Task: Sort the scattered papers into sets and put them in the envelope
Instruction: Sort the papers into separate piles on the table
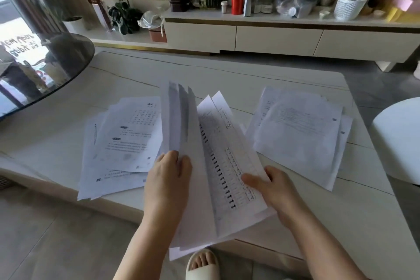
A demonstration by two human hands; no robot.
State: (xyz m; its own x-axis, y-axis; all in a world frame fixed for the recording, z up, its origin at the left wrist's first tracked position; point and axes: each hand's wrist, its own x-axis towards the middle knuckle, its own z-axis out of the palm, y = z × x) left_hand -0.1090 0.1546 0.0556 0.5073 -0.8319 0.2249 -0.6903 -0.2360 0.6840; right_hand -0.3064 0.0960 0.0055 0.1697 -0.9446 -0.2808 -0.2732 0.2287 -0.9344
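Observation:
A stack of printed sheets (218, 166) is raised above the near edge of the white table (136, 75), fanned open like a book. My left hand (169, 179) grips the lifted left sheets, fingers curled over their edge. My right hand (270, 186) holds the right half, thumb pressed on the printed page and fingers hidden beneath. A loose pile of papers (120, 143) lies on the table to the left, overhanging the edge. Another pile of papers (300, 134) lies to the right. No envelope is visible.
A round dark glass table (45, 63) overlaps the far left. A white seat (400, 138) stands at the right. Behind is a low cabinet (272, 36) crowded with jars, bags and plants. My slippered foot (202, 263) is below the table edge.

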